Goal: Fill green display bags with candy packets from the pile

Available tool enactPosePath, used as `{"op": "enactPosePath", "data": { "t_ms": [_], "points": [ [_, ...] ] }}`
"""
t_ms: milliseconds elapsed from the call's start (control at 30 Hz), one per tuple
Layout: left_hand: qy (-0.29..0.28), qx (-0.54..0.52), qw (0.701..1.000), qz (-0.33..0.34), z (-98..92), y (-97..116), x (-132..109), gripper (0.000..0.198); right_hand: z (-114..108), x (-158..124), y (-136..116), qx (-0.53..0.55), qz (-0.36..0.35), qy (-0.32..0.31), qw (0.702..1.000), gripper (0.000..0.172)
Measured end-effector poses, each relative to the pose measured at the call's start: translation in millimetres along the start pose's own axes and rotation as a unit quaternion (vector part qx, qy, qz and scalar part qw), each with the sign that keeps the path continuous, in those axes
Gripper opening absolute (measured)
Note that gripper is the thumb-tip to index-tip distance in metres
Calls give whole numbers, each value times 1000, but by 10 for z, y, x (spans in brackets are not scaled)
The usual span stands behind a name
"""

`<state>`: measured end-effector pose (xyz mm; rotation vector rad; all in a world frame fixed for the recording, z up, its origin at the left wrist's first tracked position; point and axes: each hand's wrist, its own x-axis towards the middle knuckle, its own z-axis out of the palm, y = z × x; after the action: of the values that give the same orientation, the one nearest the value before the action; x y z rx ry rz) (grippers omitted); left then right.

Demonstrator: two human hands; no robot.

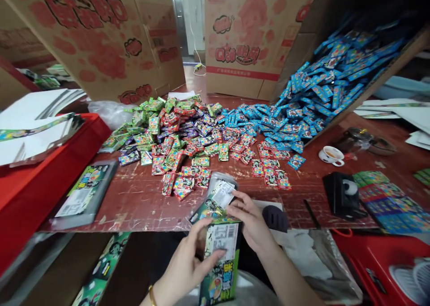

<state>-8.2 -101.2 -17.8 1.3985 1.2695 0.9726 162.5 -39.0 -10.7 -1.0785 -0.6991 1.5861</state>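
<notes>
My left hand (pixel 191 259) is closed round a long, flat green and black printed carton (pixel 220 270), its thumb across the white label panel. My right hand (pixel 250 218) has its fingers bent at the carton's upper end, thumb and fingertips along the top edge. Just beyond lies another green printed pack (pixel 215 198) in clear plastic, partly behind my hands. Small red candy boxes (pixel 183 183) are scattered past it. Further back they run into a heap of green boxes (pixel 152 124), purple boxes (pixel 201 127) and blue boxes (pixel 275 124).
A large tipped carton (pixel 352 95) spills blue boxes at right. Cardboard boxes (pixel 242 41) stand behind. At left are a red tray (pixel 43 171) and a wrapped pack stack (pixel 87 194). To the right sit a small cup (pixel 331 155), a black tape dispenser (pixel 342 196) and box rows (pixel 393 200).
</notes>
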Motion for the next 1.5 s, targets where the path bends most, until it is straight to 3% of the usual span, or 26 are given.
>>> {"op": "enactPosePath", "data": {
  "t_ms": [133,233,433,600,667,867,1133,1367,1433,1500],
  "points": [
    [28,-22,999,-25,14,-21,180,19,42,-112,268,-19,-175,71,982,48],
    [50,-108,993,-28,37,-125,292,16,36,-171,454,-62,-248,70,964,45],
    [67,-200,978,-1,77,-248,369,14,-10,-58,544,-125,-170,-31,977,40],
    [65,-179,982,-20,45,-182,376,33,-11,-82,534,-150,-242,-4,959,48],
    [46,-150,987,-41,11,-158,380,25,-16,-100,514,-154,-244,-8,958,53],
    [38,-146,985,-83,-1,-94,393,23,-28,6,325,-118,-129,-29,984,52],
    [82,-157,978,-112,42,-156,482,24,-68,127,221,-38,11,-42,998,46],
    [74,-141,986,-52,146,-205,384,22,-183,204,245,-35,40,-48,997,44],
    [72,-142,987,-24,186,-198,354,18,-188,159,248,-77,7,-66,995,40],
    [67,-145,987,-16,212,-199,350,18,-184,81,258,-146,-79,-72,984,33]
  ]
}}
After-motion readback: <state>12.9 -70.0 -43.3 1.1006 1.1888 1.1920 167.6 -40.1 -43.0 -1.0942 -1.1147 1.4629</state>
